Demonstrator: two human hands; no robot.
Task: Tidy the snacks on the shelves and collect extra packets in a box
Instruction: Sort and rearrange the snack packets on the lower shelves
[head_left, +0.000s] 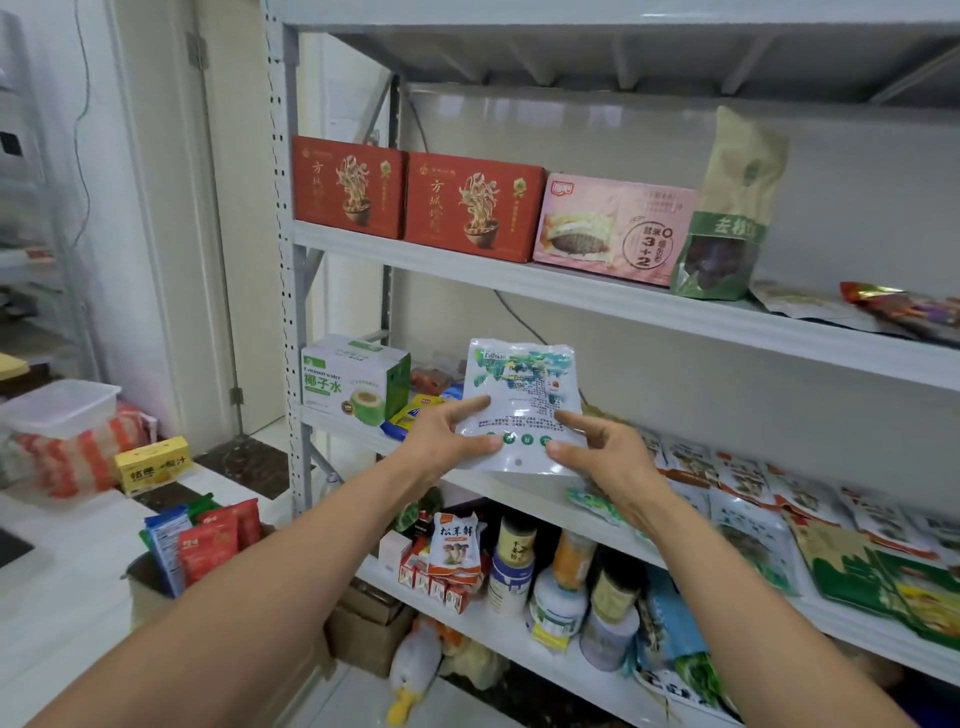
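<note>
Left hand, right hand: arms outstretched, each pinching a lower corner of white-green packet, held upright right of coconut-water box on grey shelving.

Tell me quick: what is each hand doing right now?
Left hand: holds the white packet by its lower left corner.
Right hand: holds its lower right corner.
</note>
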